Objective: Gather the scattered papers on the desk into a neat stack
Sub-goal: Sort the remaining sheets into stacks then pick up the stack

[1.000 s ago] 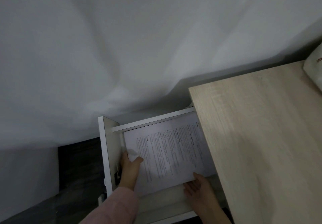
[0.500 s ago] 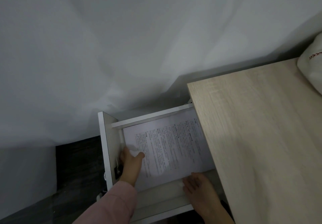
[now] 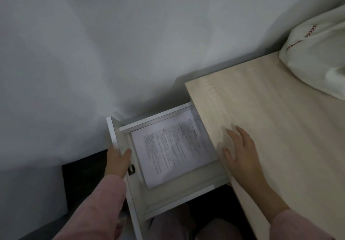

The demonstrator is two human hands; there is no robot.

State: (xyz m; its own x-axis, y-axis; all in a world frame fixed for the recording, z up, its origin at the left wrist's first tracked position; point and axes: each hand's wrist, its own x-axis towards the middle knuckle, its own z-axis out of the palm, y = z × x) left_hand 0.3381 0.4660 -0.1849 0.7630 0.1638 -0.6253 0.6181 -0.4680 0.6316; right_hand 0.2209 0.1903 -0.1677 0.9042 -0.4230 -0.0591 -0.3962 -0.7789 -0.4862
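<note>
A stack of printed papers (image 3: 173,146) lies flat inside an open white drawer (image 3: 168,200) that sticks out from the left side of the light wooden desk (image 3: 280,127). My left hand (image 3: 117,161) grips the drawer's front panel, thumb inside the rim and fingers over the outer face. My right hand (image 3: 240,154) rests flat on the desk's left edge with its fingers spread, holding nothing. Neither hand touches the papers.
A white cushion with red stitching (image 3: 317,56) lies on the desk's far right corner. A pale wall or curtain (image 3: 130,43) fills the background. Dark floor (image 3: 84,180) shows to the left of the drawer, and my knees are below it.
Both hands have let go of the papers, which now lie in the drawer. My left hand moved to the drawer's front panel, and my right hand rose onto the desk top.
</note>
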